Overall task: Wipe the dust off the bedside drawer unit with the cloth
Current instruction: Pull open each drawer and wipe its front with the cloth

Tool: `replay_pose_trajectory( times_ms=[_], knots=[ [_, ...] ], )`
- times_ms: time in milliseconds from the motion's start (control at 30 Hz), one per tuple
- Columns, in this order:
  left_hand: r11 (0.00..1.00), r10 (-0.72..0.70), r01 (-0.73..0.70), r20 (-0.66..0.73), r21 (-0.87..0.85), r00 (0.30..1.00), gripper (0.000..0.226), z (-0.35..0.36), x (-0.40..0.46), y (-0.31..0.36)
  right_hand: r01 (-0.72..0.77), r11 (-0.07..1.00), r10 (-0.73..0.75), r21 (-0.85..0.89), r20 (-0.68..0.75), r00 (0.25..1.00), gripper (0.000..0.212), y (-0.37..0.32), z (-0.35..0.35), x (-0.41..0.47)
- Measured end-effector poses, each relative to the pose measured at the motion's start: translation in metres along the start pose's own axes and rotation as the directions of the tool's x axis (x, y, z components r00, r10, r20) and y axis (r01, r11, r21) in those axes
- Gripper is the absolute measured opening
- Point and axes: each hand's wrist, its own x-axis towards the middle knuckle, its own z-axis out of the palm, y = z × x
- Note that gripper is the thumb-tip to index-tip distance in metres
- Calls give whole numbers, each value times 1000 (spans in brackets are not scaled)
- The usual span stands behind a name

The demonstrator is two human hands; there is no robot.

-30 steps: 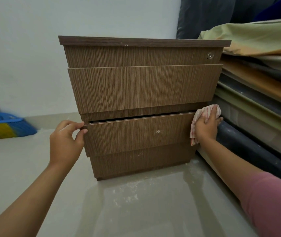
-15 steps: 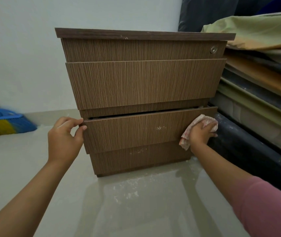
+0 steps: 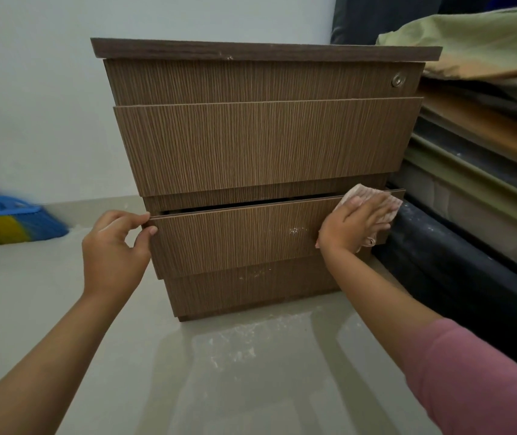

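A brown wood-grain bedside drawer unit (image 3: 260, 146) stands on the floor against a pale wall. Its lowest drawer (image 3: 238, 237) is pulled out a little, leaving a dark gap above it. My left hand (image 3: 116, 249) pinches the top left corner of that drawer front. My right hand (image 3: 353, 226) presses a pale pink checked cloth (image 3: 373, 199) flat against the drawer front's right end, fingers spread over it. White dust specks (image 3: 295, 230) show on the drawer face just left of my right hand.
A stack of mattresses and bedding (image 3: 483, 146) presses close against the unit's right side. A blue and yellow broom head (image 3: 9, 221) rests on the floor at far left. The glossy floor (image 3: 219, 372) in front of the unit carries pale dust smears.
My right hand with the cloth has come from the unit's right side edge onto the front face of the lowest drawer and shifted left. My left hand has kept its hold on the corner.
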Motion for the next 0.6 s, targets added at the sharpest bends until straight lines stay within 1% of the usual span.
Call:
replay_pose_trajectory(
  times_ms=[100,167,333,433,500,600],
  knots=[
    [1000,7,-7,2,0,1000,19,1,1,0,71,997,-71,-23,13,997,54,11,-1,1],
    [1000,12,-12,-3,5,1000,19,1,2,0,70,997,-69,-34,17,997,54,17,0,1],
    [1000,7,-7,-7,7,1000,19,1,1,-3,-64,998,64,-12,4,998,54,27,1,0],
    [1000,3,-3,-4,7,1000,19,1,1,-4,-115,993,115,2,-11,993,55,21,2,4],
    [1000,3,-3,-4,5,1000,19,0,1,-3,-77,997,77,2,-16,997,55,15,4,2],
    [1000,0,0,-7,-6,1000,19,0,1,-2,91,996,-91,-9,0,996,57,11,10,-12]
  ],
)
